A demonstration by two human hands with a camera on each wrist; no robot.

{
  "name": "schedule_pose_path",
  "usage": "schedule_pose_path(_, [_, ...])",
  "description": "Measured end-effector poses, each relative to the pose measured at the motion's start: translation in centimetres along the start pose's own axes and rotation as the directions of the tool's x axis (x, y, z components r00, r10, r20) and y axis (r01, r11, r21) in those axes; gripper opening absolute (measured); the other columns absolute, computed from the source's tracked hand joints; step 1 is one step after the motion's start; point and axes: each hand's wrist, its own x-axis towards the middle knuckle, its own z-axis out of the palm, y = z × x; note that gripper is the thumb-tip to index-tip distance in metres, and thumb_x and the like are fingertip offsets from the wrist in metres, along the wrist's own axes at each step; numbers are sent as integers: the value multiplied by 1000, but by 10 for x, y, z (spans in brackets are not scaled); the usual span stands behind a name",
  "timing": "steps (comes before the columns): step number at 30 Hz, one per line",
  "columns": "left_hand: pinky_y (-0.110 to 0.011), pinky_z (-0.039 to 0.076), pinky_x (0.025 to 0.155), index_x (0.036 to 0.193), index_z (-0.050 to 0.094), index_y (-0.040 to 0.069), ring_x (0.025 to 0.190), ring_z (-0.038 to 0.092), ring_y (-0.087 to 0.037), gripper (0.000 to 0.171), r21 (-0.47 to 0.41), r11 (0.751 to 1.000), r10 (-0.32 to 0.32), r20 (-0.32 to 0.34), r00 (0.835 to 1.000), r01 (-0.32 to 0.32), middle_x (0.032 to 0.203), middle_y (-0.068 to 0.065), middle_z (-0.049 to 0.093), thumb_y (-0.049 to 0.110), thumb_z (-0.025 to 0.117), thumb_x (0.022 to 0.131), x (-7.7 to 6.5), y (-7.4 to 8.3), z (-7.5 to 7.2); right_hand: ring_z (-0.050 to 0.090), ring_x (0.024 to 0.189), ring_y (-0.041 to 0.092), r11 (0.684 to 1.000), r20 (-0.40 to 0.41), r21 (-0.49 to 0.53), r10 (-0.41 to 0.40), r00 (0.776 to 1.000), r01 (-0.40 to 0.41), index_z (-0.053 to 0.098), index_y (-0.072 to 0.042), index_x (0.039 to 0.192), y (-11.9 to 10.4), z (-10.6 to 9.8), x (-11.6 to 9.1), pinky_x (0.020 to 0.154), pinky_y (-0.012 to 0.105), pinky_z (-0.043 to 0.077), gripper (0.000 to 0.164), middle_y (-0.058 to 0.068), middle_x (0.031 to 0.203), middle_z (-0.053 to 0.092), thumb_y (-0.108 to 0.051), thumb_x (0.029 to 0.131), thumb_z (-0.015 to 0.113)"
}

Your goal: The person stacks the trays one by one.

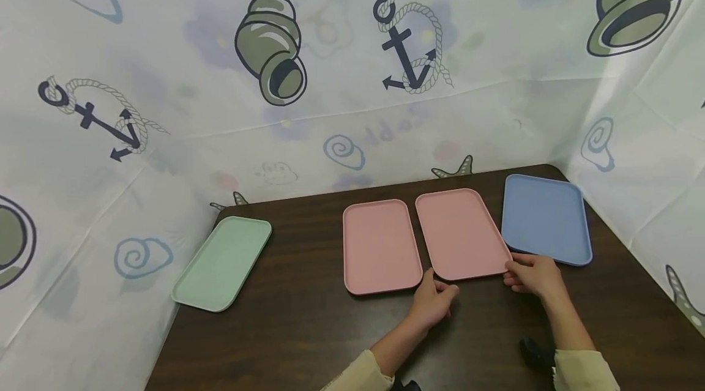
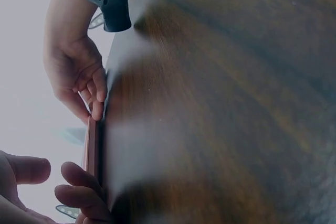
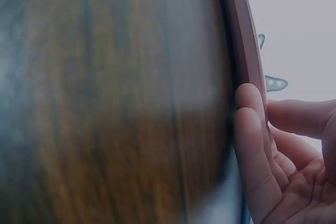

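Observation:
Two pink trays lie side by side on the dark wooden table: the left pink tray (image 1: 382,247) and the right pink tray (image 1: 462,235), which is slightly turned. My right hand (image 1: 533,276) pinches the right pink tray at its near right corner. In the right wrist view, fingers (image 3: 252,145) lie along the outside of its rim with the thumb over the top. My left hand (image 1: 432,303) is at the near left corner of that tray, one finger reaching the gap between both trays. Its thumb (image 2: 31,170) stands apart from the fingers.
A blue tray (image 1: 545,219) sits at the far right, close to the right pink tray. On the left edge of the table (image 1: 286,330) lies a green tray (image 1: 223,264). A patterned cloth (image 1: 341,60) with shells and anchors hangs around the back and sides.

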Motion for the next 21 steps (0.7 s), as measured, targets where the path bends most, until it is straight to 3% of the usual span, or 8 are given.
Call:
schedule_pose_path(4, [-28,43,61,145,34,-4,46,49,-12,69,-32,999,-9,-7,1000,8,82,4,58,19,65,89,-1,0,0,71,65,18,1000,-3,13,-3,1000,3,38,22,136,-2,-1,-5,59,31,56,51,15,77,71,-5,97,57])
schedule_pose_path(10, [-24,35,47,142,38,-1,47,49,-10,61,-121,992,-40,-8,999,39,86,3,58,16,64,90,-6,2,-1,71,66,19,1000,-7,16,-13,1000,13,39,21,136,-2,-2,-11,60,33,57,51,14,78,72,-6,97,57])
schedule_pose_path(14, [-23,32,44,132,43,2,46,49,-9,49,-153,988,-17,-5,1000,16,86,3,57,15,65,90,-10,3,-3,71,65,19,999,-7,15,-29,1000,29,40,23,134,-2,-4,-17,60,33,57,49,15,76,71,-4,97,57])
schedule_pose_path(21, [-23,37,52,115,48,5,45,47,-10,27,-160,987,26,-7,1000,-27,82,-1,63,12,62,93,-11,1,-5,71,64,19,998,9,42,-40,999,39,38,25,133,0,-9,-27,59,34,57,49,14,75,71,-1,96,57])
